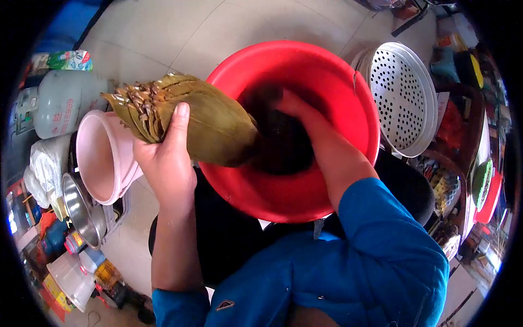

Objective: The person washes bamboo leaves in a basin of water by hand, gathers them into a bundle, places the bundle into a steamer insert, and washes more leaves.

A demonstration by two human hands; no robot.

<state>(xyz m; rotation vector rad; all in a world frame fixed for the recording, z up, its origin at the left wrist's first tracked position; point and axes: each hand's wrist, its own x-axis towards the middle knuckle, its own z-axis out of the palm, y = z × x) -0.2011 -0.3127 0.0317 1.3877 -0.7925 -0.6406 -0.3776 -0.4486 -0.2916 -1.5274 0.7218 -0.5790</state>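
Note:
A thick stack of large green-brown leaves (218, 128) is gripped in my left hand (171, 150), its thumb pressed on top. The stemmed ends point left and the broad ends hang over the rim of a red basin (348, 158). My right hand (286, 103) reaches down inside the basin, where dark contents (283, 144) lie in shadow. Its fingers are lost in the dark, so what they touch or hold cannot be made out.
On the left are a grey gas cylinder (68, 103), a pink bucket (98, 155) and a metal bowl (81, 210). A perforated white steamer tray (400, 101) leans at the basin's right. Cluttered shelves line the far right.

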